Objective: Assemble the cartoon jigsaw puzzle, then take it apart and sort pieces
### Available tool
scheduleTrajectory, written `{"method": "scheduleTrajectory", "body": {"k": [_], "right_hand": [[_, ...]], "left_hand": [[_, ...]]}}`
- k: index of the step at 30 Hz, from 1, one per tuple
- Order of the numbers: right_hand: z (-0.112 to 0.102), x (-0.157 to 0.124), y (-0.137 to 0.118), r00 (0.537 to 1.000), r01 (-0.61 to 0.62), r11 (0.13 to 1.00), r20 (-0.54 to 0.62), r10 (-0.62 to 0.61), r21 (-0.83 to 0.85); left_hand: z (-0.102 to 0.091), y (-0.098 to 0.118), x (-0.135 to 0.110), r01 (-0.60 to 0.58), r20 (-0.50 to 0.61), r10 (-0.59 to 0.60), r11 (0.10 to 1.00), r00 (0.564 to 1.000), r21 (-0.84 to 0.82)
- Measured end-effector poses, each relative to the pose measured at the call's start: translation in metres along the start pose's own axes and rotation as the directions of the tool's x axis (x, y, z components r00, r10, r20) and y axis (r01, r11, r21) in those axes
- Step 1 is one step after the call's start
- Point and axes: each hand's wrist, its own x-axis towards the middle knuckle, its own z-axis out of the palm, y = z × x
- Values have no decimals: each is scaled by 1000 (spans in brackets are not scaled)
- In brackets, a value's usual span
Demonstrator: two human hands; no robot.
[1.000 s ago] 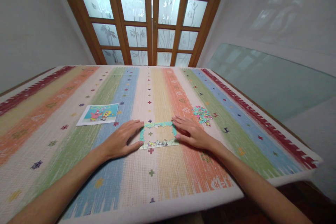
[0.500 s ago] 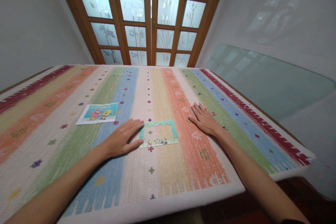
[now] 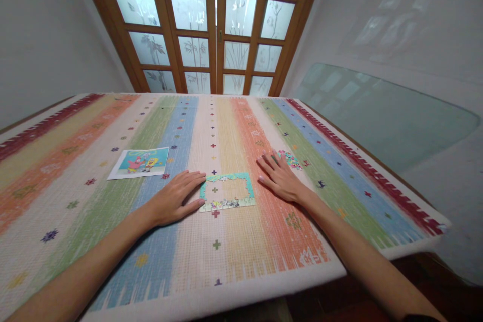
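A jigsaw puzzle frame (image 3: 247, 203) of joined border pieces lies on the striped tablecloth, and cloth shows through its middle. My left hand (image 3: 177, 197) rests at its left edge, thumb and fingertips touching the border, fingers stretched out. To the right of the frame, my right hand (image 3: 277, 177) lies palm down on the orange stripe with spread fingers. Beside its far side is a pile of loose puzzle pieces (image 3: 291, 160), partly covered by the hand. Whether anything lies under the right palm is hidden.
A printed cartoon picture (image 3: 139, 163) lies flat at the left of the frame. The striped tablecloth (image 3: 241, 241) covers the table. Beyond the far edge stand wooden doors (image 3: 216, 25) with frosted panes. A glass panel (image 3: 377, 105) is at the right wall.
My right hand has slid left, toward the puzzle frame, uncovering more of the loose pieces. My left hand stays at the frame's left edge.
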Motion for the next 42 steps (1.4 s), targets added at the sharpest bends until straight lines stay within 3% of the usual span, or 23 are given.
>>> {"method": "scheduleTrajectory", "body": {"k": [7, 10, 13, 17, 21, 27, 31, 35, 42], "right_hand": [[4, 10, 2, 1000, 18, 1000, -1, -18, 17], [0, 11, 21, 1000, 9, 996, -3, -9, 90], [-8, 3, 52, 996, -75, 988, -38, 80, 133], [-14, -13, 88, 992, -113, 981, 79, 102, 156], [-12, -20, 105, 981, -152, 973, 144, 127, 174], [-12, -23, 120, 984, -157, 967, 114, 136, 201], [-13, -23, 117, 982, -174, 963, 110, 154, 206], [-13, -18, 94, 987, -160, 961, 29, 158, 224], [-5, -11, 64, 984, -170, 964, 85, 155, 207]], "left_hand": [[-1, 1, 1, 18, 7, -18, 1000, 1000, -4], [-2, 2, 1, 12, -1, -12, 1000, 1000, -3], [-2, 2, 1, 4, -10, -4, 1000, 1000, 3], [-1, 1, 1, 0, -11, 0, 1000, 1000, 5], [-1, 1, 1, 5, -6, -5, 1000, 1000, 8], [-1, 2, 1, 7, -2, -7, 1000, 1000, 4], [-1, 1, 0, 9, -4, -9, 1000, 1000, -4], [-1, 1, 0, 6, 4, -6, 1000, 1000, 7], [-1, 0, 0, 2, -8, -2, 1000, 1000, 7]]}}
